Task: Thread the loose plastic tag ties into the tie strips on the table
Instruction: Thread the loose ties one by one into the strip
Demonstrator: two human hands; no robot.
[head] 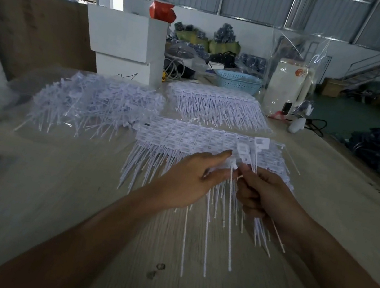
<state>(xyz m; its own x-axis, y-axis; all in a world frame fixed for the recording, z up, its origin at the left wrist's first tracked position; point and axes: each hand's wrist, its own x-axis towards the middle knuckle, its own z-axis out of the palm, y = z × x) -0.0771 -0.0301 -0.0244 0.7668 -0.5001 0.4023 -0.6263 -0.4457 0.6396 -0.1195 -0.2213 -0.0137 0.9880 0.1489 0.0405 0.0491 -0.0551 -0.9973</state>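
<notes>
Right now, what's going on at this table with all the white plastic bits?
A person is threading white tag ties at a wooden table. The right hand grips a bunch of loose ties, and the left hand steadies the near tie strip; fingertips meet at its front edge. A loose pile lies far left, and another strip lies behind.

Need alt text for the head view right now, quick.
Both hands meet over the near tie strip: the right hand pinches loose ties, the left hand steadies them. A loose tie pile lies far left on the table.
</notes>
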